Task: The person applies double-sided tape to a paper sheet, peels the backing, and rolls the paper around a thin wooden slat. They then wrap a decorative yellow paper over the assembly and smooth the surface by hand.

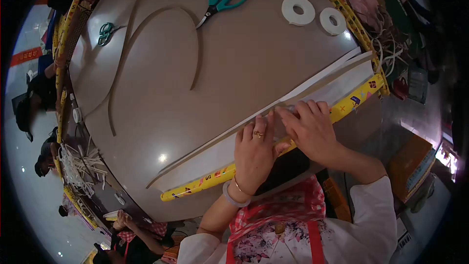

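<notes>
A long panel with a yellow printed face and a white inner side lies slantwise along the table's near edge. A narrow brown strip runs along its far edge. My left hand bends over the panel, fingertips closed on the strip. Beside it, nearly touching, my right hand has its thumb and index finger pinched at the same strip. Its other fingers curl above the white side. The part of the strip under my fingertips is hidden.
Large teal-handled scissors, small scissors, two white tape rolls and loose brown strips lie on the table. Yellow tape-wrapped rails border it. Another person's hands show at lower left.
</notes>
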The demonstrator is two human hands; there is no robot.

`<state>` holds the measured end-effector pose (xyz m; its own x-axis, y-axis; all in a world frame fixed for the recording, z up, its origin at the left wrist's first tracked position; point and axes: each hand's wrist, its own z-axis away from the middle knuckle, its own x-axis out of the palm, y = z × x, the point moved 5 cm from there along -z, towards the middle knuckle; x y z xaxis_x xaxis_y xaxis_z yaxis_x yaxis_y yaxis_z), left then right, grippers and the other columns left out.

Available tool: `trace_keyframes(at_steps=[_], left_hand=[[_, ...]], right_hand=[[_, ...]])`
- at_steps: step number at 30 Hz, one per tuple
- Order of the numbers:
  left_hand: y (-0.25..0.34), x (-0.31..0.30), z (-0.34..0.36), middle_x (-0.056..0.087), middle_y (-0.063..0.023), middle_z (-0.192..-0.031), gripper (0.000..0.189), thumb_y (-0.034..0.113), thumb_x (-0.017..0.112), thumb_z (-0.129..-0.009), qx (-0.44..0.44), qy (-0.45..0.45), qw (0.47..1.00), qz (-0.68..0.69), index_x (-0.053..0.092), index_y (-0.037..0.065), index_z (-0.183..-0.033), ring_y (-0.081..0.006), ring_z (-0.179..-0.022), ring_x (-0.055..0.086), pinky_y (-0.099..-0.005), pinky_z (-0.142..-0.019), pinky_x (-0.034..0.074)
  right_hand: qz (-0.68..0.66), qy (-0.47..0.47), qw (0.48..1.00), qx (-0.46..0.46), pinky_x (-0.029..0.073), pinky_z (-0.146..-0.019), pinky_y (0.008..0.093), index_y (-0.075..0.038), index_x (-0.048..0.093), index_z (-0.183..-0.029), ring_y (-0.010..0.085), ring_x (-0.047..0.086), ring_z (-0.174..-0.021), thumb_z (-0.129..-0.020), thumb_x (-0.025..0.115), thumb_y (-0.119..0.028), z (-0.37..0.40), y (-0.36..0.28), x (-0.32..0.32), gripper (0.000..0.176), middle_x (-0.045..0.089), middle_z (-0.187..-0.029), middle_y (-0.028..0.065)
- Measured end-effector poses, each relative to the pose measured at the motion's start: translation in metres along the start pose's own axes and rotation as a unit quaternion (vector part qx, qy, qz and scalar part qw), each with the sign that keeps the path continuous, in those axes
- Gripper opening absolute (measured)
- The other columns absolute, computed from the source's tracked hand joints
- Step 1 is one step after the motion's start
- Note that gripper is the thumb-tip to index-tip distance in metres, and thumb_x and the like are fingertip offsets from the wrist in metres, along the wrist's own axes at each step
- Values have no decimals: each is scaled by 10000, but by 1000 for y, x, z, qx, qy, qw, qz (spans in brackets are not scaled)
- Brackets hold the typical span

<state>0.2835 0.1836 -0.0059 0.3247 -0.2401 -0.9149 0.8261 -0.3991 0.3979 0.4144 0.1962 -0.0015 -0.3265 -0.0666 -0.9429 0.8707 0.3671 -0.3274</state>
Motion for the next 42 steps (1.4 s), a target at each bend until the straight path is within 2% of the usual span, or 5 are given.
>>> trace_keyframes(at_steps=[20,30,35,41,42], left_hand=[[8,8,-5,452,-239,-1293,721,549,378,-959,-11,5,989,147,462,-71,-1317,-415,-1194,428,-464,-991,373],[7,15,-7,435,-236,-1333,596,436,269,-1032,59,-20,996,65,474,-48,-1314,-404,-1190,435,-474,-989,346],[12,12,-6,434,-238,-1334,594,429,289,-1031,38,-24,998,33,455,-48,-1344,-406,-1204,425,-472,-1007,350],[15,15,-7,422,-238,-1347,715,539,244,-993,21,-16,999,47,450,-56,-1332,-424,-1219,420,-491,-1025,342],[16,15,-6,431,-242,-1332,601,429,345,-997,23,-15,997,74,463,-64,-1320,-419,-1207,431,-474,-1005,362]], right_hand=[[-6,-11,999,48,323,-784,393,-132,580,-1137,200,513,-893,-804,566,-265,6,-1,5,358,521,-890,19],[36,201,979,4,350,-786,326,-143,638,-764,170,495,-921,-742,612,-222,-20,18,-12,86,528,-860,-7],[72,80,993,-39,340,-816,353,-158,652,-719,169,497,-896,-727,630,-230,-28,26,-4,76,529,-788,-22],[63,106,992,-25,335,-835,375,-167,638,-667,189,513,-915,-724,625,-215,-32,26,5,76,557,-799,-18],[78,53,995,-15,334,-836,385,-168,638,-672,192,515,-920,-720,623,-212,-34,26,4,67,562,-803,-13]])
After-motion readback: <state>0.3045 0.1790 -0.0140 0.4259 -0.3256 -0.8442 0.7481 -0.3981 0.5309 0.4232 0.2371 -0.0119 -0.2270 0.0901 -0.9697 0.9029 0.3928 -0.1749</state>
